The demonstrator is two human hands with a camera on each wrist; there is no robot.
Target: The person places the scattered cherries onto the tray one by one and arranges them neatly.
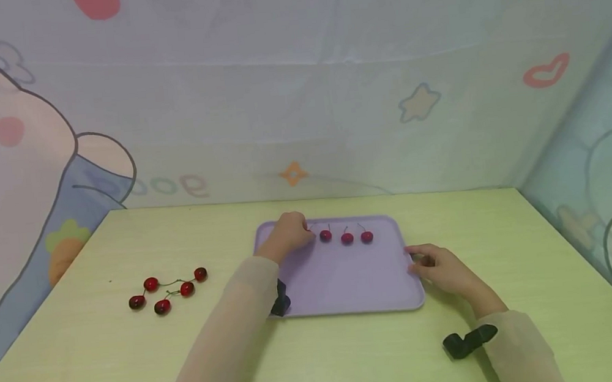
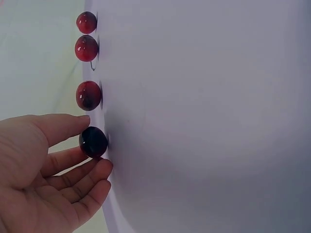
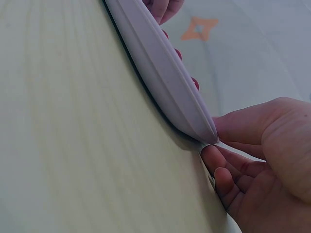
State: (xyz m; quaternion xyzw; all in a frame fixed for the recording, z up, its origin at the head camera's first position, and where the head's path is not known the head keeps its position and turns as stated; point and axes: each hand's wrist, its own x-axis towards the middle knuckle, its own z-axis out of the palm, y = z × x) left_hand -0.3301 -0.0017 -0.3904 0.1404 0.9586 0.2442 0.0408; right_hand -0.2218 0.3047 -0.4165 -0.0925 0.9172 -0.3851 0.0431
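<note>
A lilac tray (image 1: 348, 285) lies on the table, with three dark red cherries (image 1: 347, 238) in a row along its far side. At the row's left end, my left hand (image 1: 288, 237) holds another cherry (image 2: 93, 142) between thumb and fingers, close over the tray; the hand mostly hides it in the head view. In the left wrist view, the other cherries (image 2: 88, 95) line up beyond my thumb. My right hand (image 1: 442, 269) grips the tray's right edge, thumb on the rim and fingers curled below it, as the right wrist view shows.
Several more cherries (image 1: 187, 288) with green stems lie on the pale wooden table (image 1: 106, 358), left of the tray. A printed cloth (image 1: 296, 93) hangs behind the table's far edge. Black wrist cameras (image 1: 469, 342) sit on both sleeves.
</note>
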